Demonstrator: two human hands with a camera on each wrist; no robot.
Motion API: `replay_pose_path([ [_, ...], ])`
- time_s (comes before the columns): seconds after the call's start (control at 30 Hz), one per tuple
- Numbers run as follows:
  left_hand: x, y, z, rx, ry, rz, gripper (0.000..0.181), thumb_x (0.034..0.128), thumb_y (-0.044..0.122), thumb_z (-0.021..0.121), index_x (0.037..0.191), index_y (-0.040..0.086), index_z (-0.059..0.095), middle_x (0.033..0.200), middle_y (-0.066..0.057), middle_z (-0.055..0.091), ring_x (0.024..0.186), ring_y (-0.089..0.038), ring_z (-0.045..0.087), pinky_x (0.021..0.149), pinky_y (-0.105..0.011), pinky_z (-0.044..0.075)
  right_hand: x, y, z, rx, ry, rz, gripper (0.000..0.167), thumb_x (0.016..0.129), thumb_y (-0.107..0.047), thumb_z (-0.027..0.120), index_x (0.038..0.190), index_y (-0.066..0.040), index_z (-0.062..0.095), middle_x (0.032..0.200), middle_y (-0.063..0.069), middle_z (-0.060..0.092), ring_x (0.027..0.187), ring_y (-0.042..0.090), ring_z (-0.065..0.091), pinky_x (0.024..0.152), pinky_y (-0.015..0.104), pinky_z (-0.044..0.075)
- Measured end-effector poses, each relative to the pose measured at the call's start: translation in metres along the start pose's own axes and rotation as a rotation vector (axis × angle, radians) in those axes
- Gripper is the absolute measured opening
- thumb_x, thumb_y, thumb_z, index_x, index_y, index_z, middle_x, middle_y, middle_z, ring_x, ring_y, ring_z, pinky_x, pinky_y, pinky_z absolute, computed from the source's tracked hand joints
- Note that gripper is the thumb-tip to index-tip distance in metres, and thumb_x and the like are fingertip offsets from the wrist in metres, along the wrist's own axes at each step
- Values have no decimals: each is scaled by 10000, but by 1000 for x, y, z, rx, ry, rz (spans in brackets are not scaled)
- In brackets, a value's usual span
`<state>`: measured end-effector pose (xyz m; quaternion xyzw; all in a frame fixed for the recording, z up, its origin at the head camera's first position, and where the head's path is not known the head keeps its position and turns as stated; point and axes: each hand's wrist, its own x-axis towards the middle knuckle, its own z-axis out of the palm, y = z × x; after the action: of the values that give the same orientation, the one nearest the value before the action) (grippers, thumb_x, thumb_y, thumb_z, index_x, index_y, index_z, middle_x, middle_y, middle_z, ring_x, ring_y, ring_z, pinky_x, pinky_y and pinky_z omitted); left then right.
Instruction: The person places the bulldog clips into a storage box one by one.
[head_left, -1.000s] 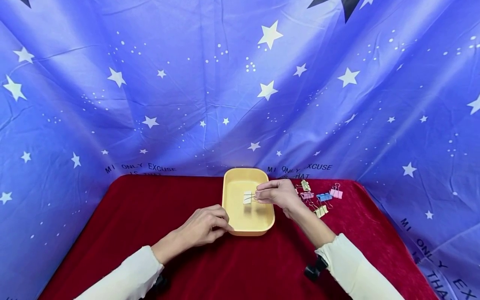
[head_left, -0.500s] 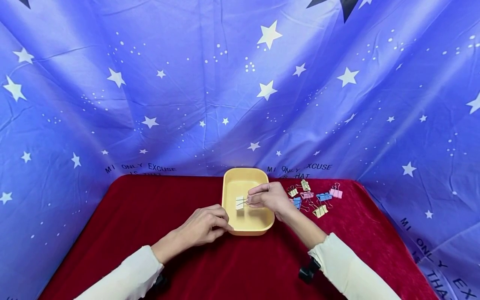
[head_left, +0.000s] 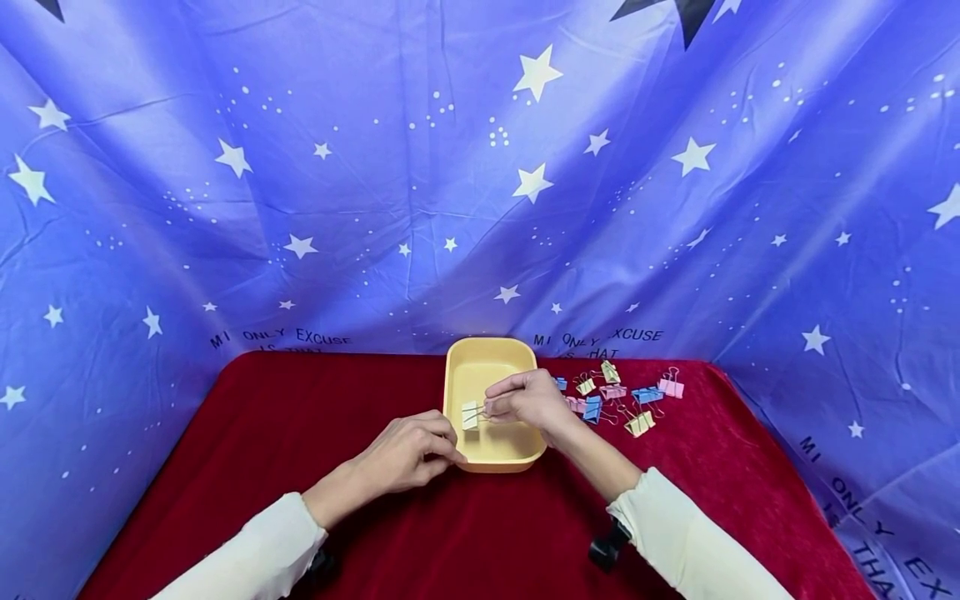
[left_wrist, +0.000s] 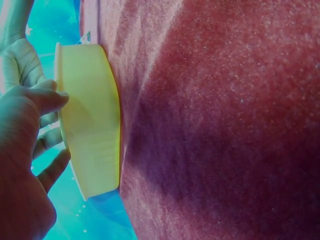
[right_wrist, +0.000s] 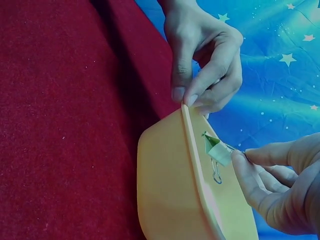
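Note:
A yellow rectangular container (head_left: 502, 463) stands on the red cloth. My left hand (head_left: 416, 448) pinches its near left rim between thumb and fingers, as the right wrist view also shows. Over the container's inside, my right hand (head_left: 528, 402) holds a pale yellow binder clip (head_left: 469, 416) by one wire handle, between thumb and index finger. In the right wrist view the clip (right_wrist: 218, 152) appears close to the rim, its other wire handle hanging free. The left wrist view has the container's outer wall (left_wrist: 92, 125) with left fingers at the rim; the clip is hidden there.
Right of the container lies a loose group of binder clips: a pink clip (head_left: 672, 385), a blue clip (head_left: 592, 409), a yellow clip (head_left: 640, 424) and several others. Red cloth (head_left: 300, 400) covers the table. A blue star-printed curtain (head_left: 405, 167) encloses the back and sides.
My right hand has moved left and slightly nearer with the binder clip, toward the container's left side. More clips behind that hand have come into sight. The left hand has stayed put.

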<state>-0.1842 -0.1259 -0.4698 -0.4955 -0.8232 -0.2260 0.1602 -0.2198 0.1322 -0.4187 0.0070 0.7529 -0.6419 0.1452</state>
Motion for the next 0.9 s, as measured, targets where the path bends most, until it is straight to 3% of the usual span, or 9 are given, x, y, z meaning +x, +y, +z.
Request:
replay_pose_path([
  [0.27, 0, 0, 0, 6, 2, 5, 262, 854, 48, 914, 1019, 252, 925, 945, 119, 707, 983, -49, 667, 824, -175, 572, 0, 1, 8, -64, -17, 8, 289, 889, 152, 801, 1175, 185, 772, 928, 173, 845, 756, 155, 816, 804, 346, 707],
  [0.9, 1, 0, 1, 17, 19, 11, 243, 854, 58, 923, 1001, 250, 922, 958, 120, 739, 980, -50, 680, 834, -188, 591, 1, 7, 23, -109, -45, -22, 273, 865, 131, 837, 1127, 188, 785, 919, 210, 844, 741, 150, 809, 775, 348, 708],
])
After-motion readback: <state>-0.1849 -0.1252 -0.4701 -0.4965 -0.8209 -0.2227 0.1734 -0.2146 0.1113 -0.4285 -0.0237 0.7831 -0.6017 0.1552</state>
